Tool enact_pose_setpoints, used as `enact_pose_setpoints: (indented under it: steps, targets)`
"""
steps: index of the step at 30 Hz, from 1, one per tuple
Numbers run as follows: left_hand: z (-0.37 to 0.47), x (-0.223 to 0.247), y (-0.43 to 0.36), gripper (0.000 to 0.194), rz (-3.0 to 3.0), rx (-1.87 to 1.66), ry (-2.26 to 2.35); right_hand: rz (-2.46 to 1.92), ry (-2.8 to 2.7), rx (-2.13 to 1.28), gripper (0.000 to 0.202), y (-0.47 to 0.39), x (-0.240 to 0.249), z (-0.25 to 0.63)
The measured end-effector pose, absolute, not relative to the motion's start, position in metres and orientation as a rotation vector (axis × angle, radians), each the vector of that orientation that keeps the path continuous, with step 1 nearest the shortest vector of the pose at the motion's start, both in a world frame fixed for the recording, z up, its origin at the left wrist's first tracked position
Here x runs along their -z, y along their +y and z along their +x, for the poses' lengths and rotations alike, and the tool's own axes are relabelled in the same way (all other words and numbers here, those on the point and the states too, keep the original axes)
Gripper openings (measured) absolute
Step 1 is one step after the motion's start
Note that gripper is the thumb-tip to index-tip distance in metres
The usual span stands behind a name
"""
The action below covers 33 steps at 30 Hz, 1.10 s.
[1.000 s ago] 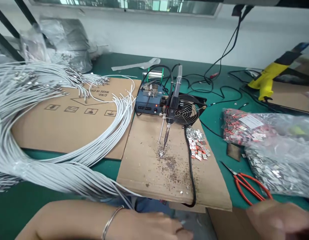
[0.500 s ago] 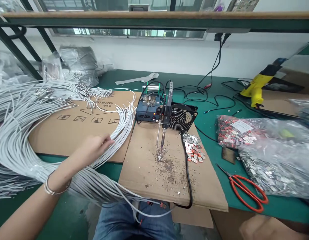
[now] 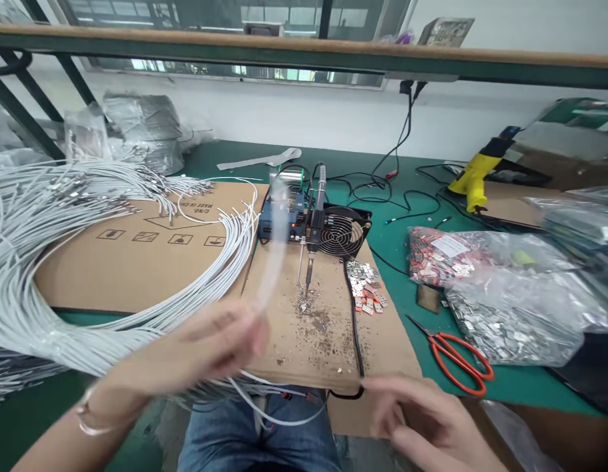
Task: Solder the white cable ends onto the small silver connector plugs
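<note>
My left hand is closed on one end of a white cable, which stands up from my fingers and is smeared by motion. Below and left of it curves a big bundle of white cables. My right hand is at the cardboard's front right edge, its fingers apart and nothing visible in them. Beyond both hands, a soldering iron points down in its holder over the cardboard. Small metal connectors lie right of its tip.
A blue soldering station and black fan stand behind. Red-handled scissors, a bag of metal parts and a yellow heat gun lie on the right. A black cord crosses the cardboard.
My left hand has moved right and nearer, away from the cable ends, with a cable in it. My right hand has come left and further into view. The view has shifted slightly right.
</note>
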<state>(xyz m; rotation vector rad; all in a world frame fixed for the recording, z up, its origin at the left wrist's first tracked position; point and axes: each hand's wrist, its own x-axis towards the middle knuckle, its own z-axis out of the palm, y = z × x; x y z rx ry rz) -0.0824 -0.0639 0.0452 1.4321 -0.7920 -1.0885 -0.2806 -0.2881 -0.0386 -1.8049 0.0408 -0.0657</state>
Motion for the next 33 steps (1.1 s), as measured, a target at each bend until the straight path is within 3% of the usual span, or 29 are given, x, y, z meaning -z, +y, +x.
enact_pose_setpoints:
  steps: [2,5,10,17,25,33]
  targets:
    - [-0.103,-0.032,-0.075,0.028,1.609,1.422,-0.893,-1.717,0.040,0.164,0.039,-0.268,0.037,-0.262]
    - [-0.125,-0.012,-0.077,0.031,1.765,1.500,-0.915,-1.553,0.145,0.235,0.014,-0.250,0.040,-0.241]
    - [-0.130,0.005,-0.064,0.030,1.776,1.460,-0.985,-1.332,0.215,0.101,0.019,-0.242,0.047,-0.232]
    - [-0.133,0.026,-0.083,0.021,1.446,0.982,-0.654,-1.318,0.216,-0.105,0.018,-0.222,0.056,-0.234]
    - [-0.143,0.036,-0.091,0.031,1.036,1.277,-0.271,-1.518,0.258,0.157,0.009,-0.244,0.041,-0.233]
    - [-0.145,0.033,-0.095,0.033,1.145,1.270,-0.266,-1.652,0.113,-0.002,0.007,-0.254,0.032,-0.226]
